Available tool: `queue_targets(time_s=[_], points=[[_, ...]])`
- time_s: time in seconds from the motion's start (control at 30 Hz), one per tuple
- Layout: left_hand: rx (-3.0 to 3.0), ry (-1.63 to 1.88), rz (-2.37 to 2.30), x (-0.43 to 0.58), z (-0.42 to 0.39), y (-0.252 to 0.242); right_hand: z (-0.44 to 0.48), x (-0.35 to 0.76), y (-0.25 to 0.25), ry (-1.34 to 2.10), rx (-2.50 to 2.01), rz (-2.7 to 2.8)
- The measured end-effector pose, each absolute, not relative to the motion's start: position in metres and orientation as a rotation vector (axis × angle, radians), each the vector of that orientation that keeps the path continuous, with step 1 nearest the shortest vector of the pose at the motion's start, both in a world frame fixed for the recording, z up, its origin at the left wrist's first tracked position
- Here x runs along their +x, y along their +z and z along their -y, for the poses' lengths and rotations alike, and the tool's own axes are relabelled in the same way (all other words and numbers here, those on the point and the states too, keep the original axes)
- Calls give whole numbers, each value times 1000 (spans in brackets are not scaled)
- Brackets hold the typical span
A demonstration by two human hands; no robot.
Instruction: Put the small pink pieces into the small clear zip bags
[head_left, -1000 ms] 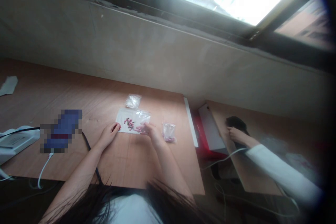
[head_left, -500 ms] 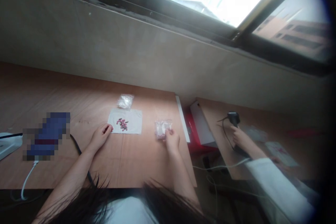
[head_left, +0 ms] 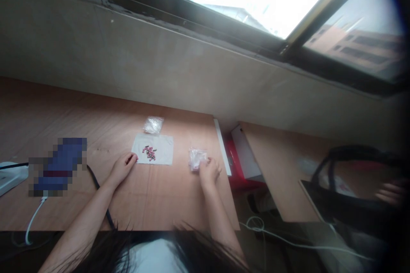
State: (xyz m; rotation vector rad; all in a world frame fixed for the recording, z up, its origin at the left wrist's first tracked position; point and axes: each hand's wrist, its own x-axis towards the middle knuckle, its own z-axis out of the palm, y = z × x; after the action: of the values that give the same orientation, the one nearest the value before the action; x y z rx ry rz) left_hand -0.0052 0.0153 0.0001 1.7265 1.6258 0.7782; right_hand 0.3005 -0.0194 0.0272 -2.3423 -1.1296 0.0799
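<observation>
A pale cloth or sheet lies on the wooden desk with a small pile of pink and dark beads or capsule-like pieces on it. My left hand rests at the sheet's left edge, its fingers curled together; anything between them is too small to make out. On the right, a small clear plastic bag with pinkish contents lies on the desk. My right hand is at the bag's right side, fingers bent and gripping it. Behind the sheet sits another clear plastic packet.
A blurred-out blue device with a white cable lies at the left, beside a white power strip. A black cable runs under my left forearm. Across a gap, another desk holds blurred items; a person's hand and a black bag-like object show there.
My right hand has shifted slightly at the plastic bag, its fingers turned more to the right. The neighbour's arm with the black handheld device is gone; a dark bag-like object has come into view.
</observation>
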Motion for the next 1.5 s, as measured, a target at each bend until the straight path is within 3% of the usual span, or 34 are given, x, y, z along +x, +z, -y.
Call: queue_targets(time_s=[0.1, 0.4, 0.73, 1.0, 1.23, 1.5], points=[[1722, 802, -1635, -4, -15, -1, 12, 287, 36, -79, -2319, 1113], [1669, 839, -1632, -3, -17, -6, -73, 176, 48, 312, -1887, 1852], [1645, 883, -1550, -1, -19, -6, -132, 143, 46, 280, -1936, 2199], [1585, 863, -1589, -1, -22, -6, -103, 165, 74, 466, -1732, 1664], [1224, 940, -1377, 1, -29, 17, -38, 184, 66, 1469, -1247, 1150], [1289, 916, -1130, 14, -19, 69, -19, 202, 42, 1545, -1390, 1004]])
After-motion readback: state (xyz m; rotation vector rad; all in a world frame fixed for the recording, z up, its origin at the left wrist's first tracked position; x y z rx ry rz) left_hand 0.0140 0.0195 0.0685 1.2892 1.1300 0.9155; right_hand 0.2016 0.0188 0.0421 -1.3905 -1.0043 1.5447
